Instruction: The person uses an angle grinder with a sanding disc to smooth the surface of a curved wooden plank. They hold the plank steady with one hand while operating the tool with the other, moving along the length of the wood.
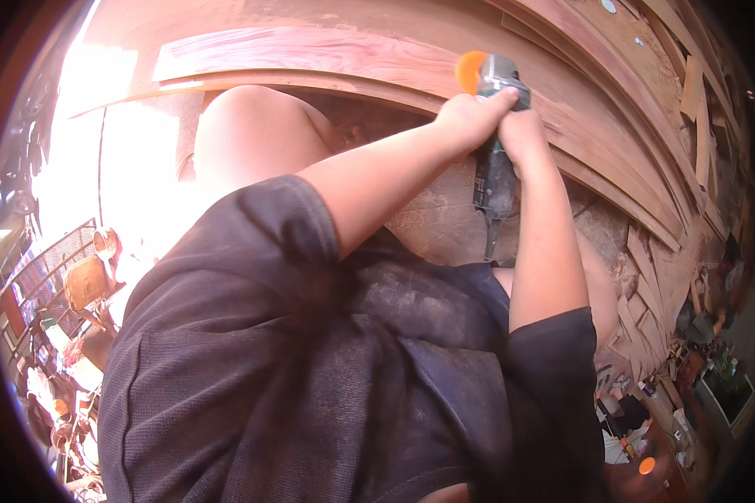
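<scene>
"Fingers first: how do they stand?"

"Those of the left hand [466,124] are curled closely round a power tool [495,180], the thumb [505,95] stretched toward its metal head [500,67]. Those of the right hand [524,134] wrap the same tool from its right side. Most fingertips are hidden."

"Now go across from the left."

"Well to the left of the fingers and behind them is a dark metal grid [50,277]. Next come a bare knee [247,126], left of the left fingers, and, ahead of it, a reddish plank [327,50] running toward the tool."

"And the tool itself?"

"Between the two hands, dark and dusty, its tapered end behind the fingers. Its orange disc [470,73] sits just ahead of the left fingers; I cannot tell whether it touches the plank."

"To the right of the fingers?"

"Long boards [612,126] curve past beside them. Loose wood strips [642,293] lie farther back, and well behind those is a small round orange thing [647,466]. Cut pieces of wood [694,92] are farthest right."
</scene>
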### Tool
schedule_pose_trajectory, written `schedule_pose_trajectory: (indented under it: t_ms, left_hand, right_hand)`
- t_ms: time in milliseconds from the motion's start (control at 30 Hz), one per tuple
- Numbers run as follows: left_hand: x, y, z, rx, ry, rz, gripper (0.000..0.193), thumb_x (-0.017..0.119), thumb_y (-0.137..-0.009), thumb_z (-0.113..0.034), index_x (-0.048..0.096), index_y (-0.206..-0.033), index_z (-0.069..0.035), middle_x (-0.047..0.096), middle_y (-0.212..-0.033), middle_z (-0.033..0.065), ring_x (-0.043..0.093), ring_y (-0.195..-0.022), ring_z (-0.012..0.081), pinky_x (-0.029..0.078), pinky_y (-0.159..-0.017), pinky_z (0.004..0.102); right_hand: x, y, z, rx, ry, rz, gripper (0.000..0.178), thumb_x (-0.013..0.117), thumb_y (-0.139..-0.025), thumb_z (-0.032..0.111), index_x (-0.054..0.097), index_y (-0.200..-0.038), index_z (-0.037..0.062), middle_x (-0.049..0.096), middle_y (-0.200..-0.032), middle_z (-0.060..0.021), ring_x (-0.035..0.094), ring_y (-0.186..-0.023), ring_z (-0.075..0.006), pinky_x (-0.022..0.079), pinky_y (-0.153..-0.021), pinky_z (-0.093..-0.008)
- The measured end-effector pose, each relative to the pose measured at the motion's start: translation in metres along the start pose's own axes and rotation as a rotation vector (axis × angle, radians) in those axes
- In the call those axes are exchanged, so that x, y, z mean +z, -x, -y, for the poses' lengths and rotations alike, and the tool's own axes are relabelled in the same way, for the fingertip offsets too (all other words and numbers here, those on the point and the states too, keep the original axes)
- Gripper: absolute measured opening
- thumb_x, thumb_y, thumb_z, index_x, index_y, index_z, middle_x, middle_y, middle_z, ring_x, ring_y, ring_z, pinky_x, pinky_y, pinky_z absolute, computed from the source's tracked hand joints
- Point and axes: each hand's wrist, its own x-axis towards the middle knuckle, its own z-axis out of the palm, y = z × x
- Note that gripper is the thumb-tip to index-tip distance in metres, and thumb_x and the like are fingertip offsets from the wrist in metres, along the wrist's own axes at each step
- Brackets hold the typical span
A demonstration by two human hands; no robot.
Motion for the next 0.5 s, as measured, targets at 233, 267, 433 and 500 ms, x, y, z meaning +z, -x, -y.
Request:
schedule_pose_trajectory:
  t_ms: [233,267,433,500]
  left_hand:
    - [-0.09,0.063,-0.007,0.082,0.352,-0.384,0.077,0.059,-0.102,-0.067,0.071,-0.126,0.005,0.073,-0.116,0.0139,0.066,-0.103,0.0204,0.051,-0.091,0.035]
    - [-0.09,0.063,-0.002,0.097,0.324,-0.4,0.078,0.059,-0.102,-0.067,0.071,-0.127,0.006,0.073,-0.116,0.015,0.066,-0.104,0.0211,0.051,-0.092,0.0354]
    - [-0.059,0.033,0.025,0.114,0.068,-0.308,0.086,0.055,-0.101,-0.071,0.073,-0.122,0.01,0.076,-0.115,0.0225,0.07,-0.111,0.0274,0.052,-0.1,0.0389]
    - [-0.024,0.028,0.016,0.082,-0.041,-0.158,0.087,0.055,-0.101,-0.072,0.073,-0.121,0.011,0.075,-0.114,0.0214,0.07,-0.108,0.0276,0.053,-0.098,0.0393]
  right_hand:
    - [0.081,0.015,0.111,-0.142,0.291,0.258,0.065,0.068,-0.092,0.047,0.072,-0.128,-0.0062,0.072,-0.129,-0.031,0.07,-0.125,-0.0399,0.055,-0.104,-0.046]
    - [0.087,0.016,0.114,-0.152,0.308,0.275,0.064,0.067,-0.092,0.047,0.072,-0.128,-0.0058,0.072,-0.129,-0.0311,0.07,-0.125,-0.0398,0.055,-0.104,-0.0461]
    - [0.048,0.013,0.067,-0.223,0.203,0.248,0.063,0.07,-0.092,0.049,0.072,-0.127,-0.0043,0.073,-0.126,-0.0305,0.071,-0.123,-0.04,0.054,-0.103,-0.0453]
    - [0.022,-0.004,0.016,-0.212,0.146,0.174,0.065,0.075,-0.09,0.051,0.073,-0.123,-0.0045,0.075,-0.121,-0.0303,0.073,-0.117,-0.04,0.054,-0.099,-0.0445]
